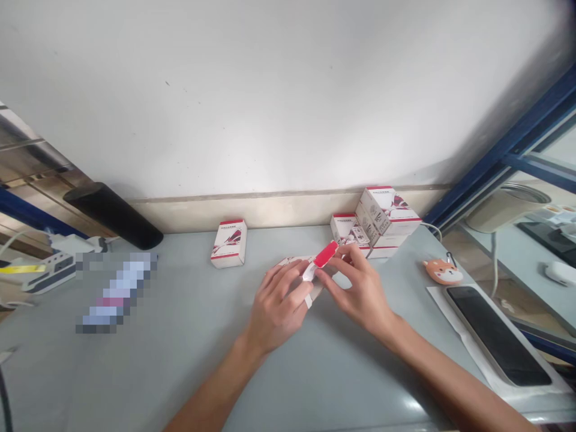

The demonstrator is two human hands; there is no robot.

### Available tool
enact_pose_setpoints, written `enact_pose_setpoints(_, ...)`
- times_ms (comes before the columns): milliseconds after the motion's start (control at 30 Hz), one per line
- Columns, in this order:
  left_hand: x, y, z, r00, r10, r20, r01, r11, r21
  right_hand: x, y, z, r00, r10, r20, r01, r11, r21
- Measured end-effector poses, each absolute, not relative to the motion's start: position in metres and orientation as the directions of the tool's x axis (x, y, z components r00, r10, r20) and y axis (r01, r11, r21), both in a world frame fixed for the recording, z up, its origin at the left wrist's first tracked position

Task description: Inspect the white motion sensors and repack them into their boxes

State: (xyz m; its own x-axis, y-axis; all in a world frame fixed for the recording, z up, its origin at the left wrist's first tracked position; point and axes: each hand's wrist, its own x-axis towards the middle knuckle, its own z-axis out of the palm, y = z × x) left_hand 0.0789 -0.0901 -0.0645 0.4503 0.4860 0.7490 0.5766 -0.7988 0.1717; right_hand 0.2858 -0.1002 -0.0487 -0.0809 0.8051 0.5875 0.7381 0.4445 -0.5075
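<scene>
Nearest on my feed, the bare grey tabletop [180,360] runs to the lower edge, with a bright glint of light at lower right. At the right side a dark-screened phone [499,336] lies on a white sheet [454,327].

Further in, over the middle of the table, I have both hands together on one white carton [310,274]. The left hand [281,306] is clasped round its body; the right hand [360,288] has thumb and fingers closed about its red end flap [326,255], which stands out from the body. I cannot see what the carton holds.

Right of the hands, just beyond the phone, sits an orange animal-faced case [443,271] with a clip. Over on the left lies a pixelated item [119,294], and past it a white power strip [51,273].

Toward the back, a closed red-and-white box [229,243] lies alone, left of the hands. To their right, more such boxes are piled in a stack [389,219]; their contents are hidden from me. A black cylinder [114,216] leans at the back left. Behind everything rises a pale wall [270,108], and a blue frame [504,144] flanks it on the right.
</scene>
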Motion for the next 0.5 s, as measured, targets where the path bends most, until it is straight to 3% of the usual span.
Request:
enact_pose_setpoints(100, 0.077, -0.089, -0.059, 0.470, 0.431, 0.770, 0.524, -0.839, 0.150, 0.285, -0.096, -0.052, -0.020, 0.824, 0.566, 0.630, 0.450, -0.632)
enact_pose_setpoints(233, 0.075, -0.086, -0.053, 0.460, 0.525, 0.716, 0.549, -0.802, 0.236, 0.284, -0.093, -0.054, 0.034, 0.811, 0.584, 0.541, 0.477, -0.693)
enact_pose_setpoints(367, 0.075, -0.086, -0.057, 0.377, 0.591, 0.713, 0.601, -0.742, 0.297, 0.284, -0.094, -0.049, 0.074, 0.766, 0.639, 0.580, 0.488, -0.652)
enact_pose_setpoints(500, 0.077, -0.091, -0.059, 0.336, 0.571, 0.749, 0.606, -0.740, 0.292, 0.285, -0.098, -0.041, 0.117, 0.659, 0.743, 0.653, 0.512, -0.557)
